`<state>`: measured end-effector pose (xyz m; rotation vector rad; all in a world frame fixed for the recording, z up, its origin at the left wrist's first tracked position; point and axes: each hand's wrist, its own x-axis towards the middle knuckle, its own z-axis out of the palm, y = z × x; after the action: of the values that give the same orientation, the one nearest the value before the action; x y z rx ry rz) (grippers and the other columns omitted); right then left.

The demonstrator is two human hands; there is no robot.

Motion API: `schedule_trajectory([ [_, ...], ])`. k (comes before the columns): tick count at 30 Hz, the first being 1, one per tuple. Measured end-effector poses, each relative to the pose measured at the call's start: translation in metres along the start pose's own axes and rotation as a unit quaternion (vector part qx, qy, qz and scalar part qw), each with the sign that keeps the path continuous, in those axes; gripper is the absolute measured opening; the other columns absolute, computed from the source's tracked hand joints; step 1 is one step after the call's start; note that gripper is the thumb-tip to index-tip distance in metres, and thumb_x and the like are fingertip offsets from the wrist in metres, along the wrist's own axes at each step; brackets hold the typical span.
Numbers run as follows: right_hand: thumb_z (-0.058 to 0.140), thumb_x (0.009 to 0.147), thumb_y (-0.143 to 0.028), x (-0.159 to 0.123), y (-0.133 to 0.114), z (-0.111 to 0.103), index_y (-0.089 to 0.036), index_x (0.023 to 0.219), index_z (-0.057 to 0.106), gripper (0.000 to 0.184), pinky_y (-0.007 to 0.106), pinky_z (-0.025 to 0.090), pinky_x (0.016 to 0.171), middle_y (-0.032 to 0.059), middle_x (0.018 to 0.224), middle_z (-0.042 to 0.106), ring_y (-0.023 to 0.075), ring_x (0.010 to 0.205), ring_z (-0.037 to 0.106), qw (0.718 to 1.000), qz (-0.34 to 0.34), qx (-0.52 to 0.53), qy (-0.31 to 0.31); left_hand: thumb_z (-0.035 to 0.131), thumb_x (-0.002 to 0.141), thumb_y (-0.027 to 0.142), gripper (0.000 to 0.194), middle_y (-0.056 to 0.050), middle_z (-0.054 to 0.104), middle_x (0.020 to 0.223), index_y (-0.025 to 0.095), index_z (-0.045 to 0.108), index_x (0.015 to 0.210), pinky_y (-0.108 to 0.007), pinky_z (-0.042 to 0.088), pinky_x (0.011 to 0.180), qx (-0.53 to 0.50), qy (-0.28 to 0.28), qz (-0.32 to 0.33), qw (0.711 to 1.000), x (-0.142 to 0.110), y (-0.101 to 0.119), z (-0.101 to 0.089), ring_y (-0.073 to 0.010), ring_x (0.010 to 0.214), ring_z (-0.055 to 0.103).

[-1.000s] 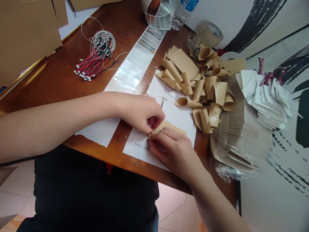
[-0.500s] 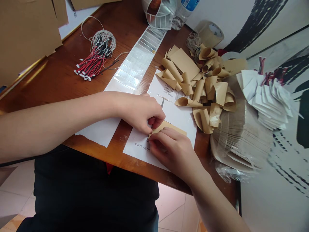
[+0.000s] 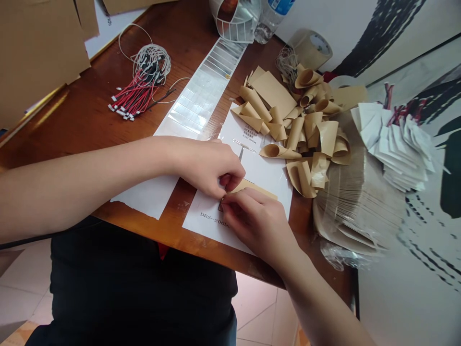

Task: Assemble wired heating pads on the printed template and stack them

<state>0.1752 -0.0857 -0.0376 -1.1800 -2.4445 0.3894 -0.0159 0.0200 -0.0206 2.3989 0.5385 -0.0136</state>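
A flat piece of brown kraft paper [image 3: 252, 184] lies on a white printed sheet [image 3: 272, 170] near the table's front edge. At its left end, my left hand [image 3: 211, 166] has thumb and curled fingers closed on the paper. My right hand [image 3: 257, 218] pinches at the same end from the near side, fingertips almost touching the left thumb. Both hands cover much of the paper, so whether something small is between the fingertips is hidden. Printed letters starting "DRS-206" show below the hands on the sheet.
Rolled brown papers [image 3: 296, 133] are heaped behind the right hand. Beside them stand a plastic-wrapped stack of card [image 3: 356, 202] and white tags [image 3: 399, 144]. Left lie red-black wires [image 3: 139, 93] and a sticker strip [image 3: 196, 98]. Behind are tape [image 3: 311, 48] and a bottle [image 3: 272, 21].
My right hand's fingers have shifted slightly, uncovering a little more of the printed letters. My left hand keeps its grip in nearly the same place.
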Motion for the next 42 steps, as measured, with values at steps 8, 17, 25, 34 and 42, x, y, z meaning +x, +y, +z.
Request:
schedule_trajectory([
  [8, 0.057, 0.089, -0.013, 0.0, -0.002, -0.006, -0.023, 0.086, 0.062, 0.012, 0.024, 0.045, 0.055, -0.0031, 0.07, 0.068, 0.0107, 0.055, 0.057, 0.988, 0.095, -0.017, 0.117, 0.072, 0.082, 0.028, 0.01, 0.003, 0.074, 0.083, 0.021, 0.066, 0.077, -0.036, 0.035, 0.092, 0.045, -0.002, 0.016, 0.999, 0.002, 0.011, 0.004, -0.0162, 0.082, 0.062],
  [17, 0.058, 0.089, -0.018, 0.002, 0.002, -0.008, -0.022, 0.083, 0.064, 0.009, 0.024, 0.043, 0.053, -0.0048, 0.062, 0.064, 0.0107, 0.051, 0.057, 0.97, 0.149, -0.032, 0.191, 0.071, 0.082, 0.027, 0.011, 0.003, 0.073, 0.078, 0.022, 0.071, 0.072, -0.036, 0.036, 0.086, 0.083, -0.004, 0.035, 0.996, 0.005, 0.02, 0.017, -0.015, 0.073, 0.057],
  [25, 0.058, 0.088, -0.021, 0.003, 0.008, -0.011, -0.022, 0.083, 0.064, 0.008, 0.026, 0.042, 0.054, -0.0053, 0.061, 0.06, 0.011, 0.051, 0.054, 0.963, 0.177, -0.005, 0.203, 0.069, 0.081, 0.024, 0.013, 0.002, 0.072, 0.073, 0.024, 0.074, 0.07, -0.034, 0.039, 0.081, 0.101, -0.003, 0.018, 0.995, 0.003, 0.022, 0.014, -0.0136, 0.064, 0.052],
  [34, 0.057, 0.087, -0.021, 0.004, 0.006, -0.008, -0.023, 0.082, 0.063, 0.008, 0.026, 0.04, 0.052, -0.0055, 0.058, 0.058, 0.0111, 0.049, 0.051, 0.965, 0.193, 0.026, 0.178, 0.064, 0.086, 0.021, 0.017, 0.0, 0.076, 0.082, 0.023, 0.073, 0.071, -0.035, 0.041, 0.086, 0.127, -0.019, 0.015, 0.992, 0.0, 0.032, 0.009, -0.0146, 0.068, 0.055],
  [42, 0.062, 0.09, -0.023, 0.004, 0.016, -0.008, -0.022, 0.082, 0.063, 0.008, 0.028, 0.044, 0.057, -0.0021, 0.073, 0.065, 0.0118, 0.056, 0.056, 0.963, 0.195, 0.053, 0.179, 0.078, 0.081, 0.029, 0.009, -0.001, 0.076, 0.092, 0.021, 0.073, 0.082, -0.029, 0.041, 0.075, 0.083, -0.005, -0.052, 0.995, 0.002, 0.026, 0.004, -0.0178, 0.085, 0.064],
])
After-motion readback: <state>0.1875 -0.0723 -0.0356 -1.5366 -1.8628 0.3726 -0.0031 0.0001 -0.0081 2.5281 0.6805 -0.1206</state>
